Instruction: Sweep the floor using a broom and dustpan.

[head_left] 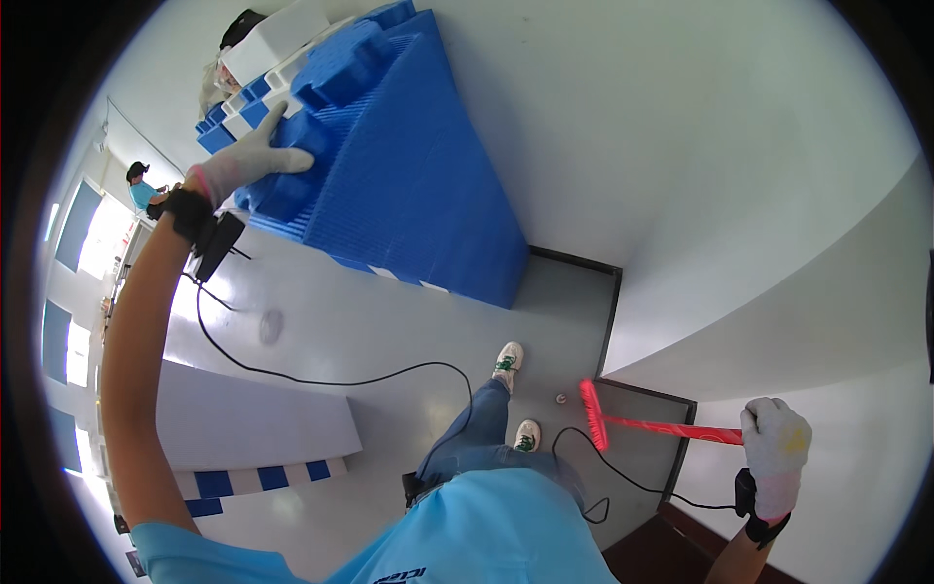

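Note:
My right hand (776, 438), in a grey-white glove with a yellowish patch, is closed around the red handle of a broom (671, 428). The broom's red bristle head (592, 415) is over the grey floor near the wall corner. At the upper left, my left hand (255, 161), also gloved, lies with thumb and fingers spread against a blue moulded plastic piece (292, 190). That piece rests on top of a tall blue block (418, 165) with ribbed upper edges. More blue moulded pieces (350, 63) sit farther along its top.
White containers (275, 41) stand beyond the blue pieces. Black cables (331, 383) run from both wrists toward my body. A white, blue-checked unit (253, 419) stands at left. Dark skirting (611, 321) edges the walls. Another person (146, 192) is far off at left.

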A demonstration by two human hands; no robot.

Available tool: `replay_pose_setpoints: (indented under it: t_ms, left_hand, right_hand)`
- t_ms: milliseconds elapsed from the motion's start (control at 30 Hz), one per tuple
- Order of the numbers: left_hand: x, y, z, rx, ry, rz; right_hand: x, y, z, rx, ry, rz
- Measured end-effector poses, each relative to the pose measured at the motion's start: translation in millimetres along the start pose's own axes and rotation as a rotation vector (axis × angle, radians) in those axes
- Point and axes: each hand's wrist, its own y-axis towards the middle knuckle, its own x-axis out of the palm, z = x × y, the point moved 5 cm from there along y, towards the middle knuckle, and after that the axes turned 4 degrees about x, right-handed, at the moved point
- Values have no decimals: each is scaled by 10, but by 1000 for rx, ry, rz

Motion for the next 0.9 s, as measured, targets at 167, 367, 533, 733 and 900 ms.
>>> replay_pose_setpoints:
  t_ms: [167, 367, 533, 733, 900]
  left_hand:
    - [40, -411, -164, 116, 98, 107]
    - [233, -1154, -324, 212, -38, 224]
    - [465, -1899, -445, 208, -133, 267]
    - [700, -2626, -793, 110, -16, 332]
    - [845, -3058, -1045, 47, -108, 412]
  right_hand:
    - [-71, -7, -117, -41, 32, -65]
    - [-105, 46, -245, -91, 17, -134]
    - [-113, 34, -281, -108, 82, -154]
    - [-167, 0, -424, -175, 121, -188]
    - [-179, 26, -649, -185, 118, -308]
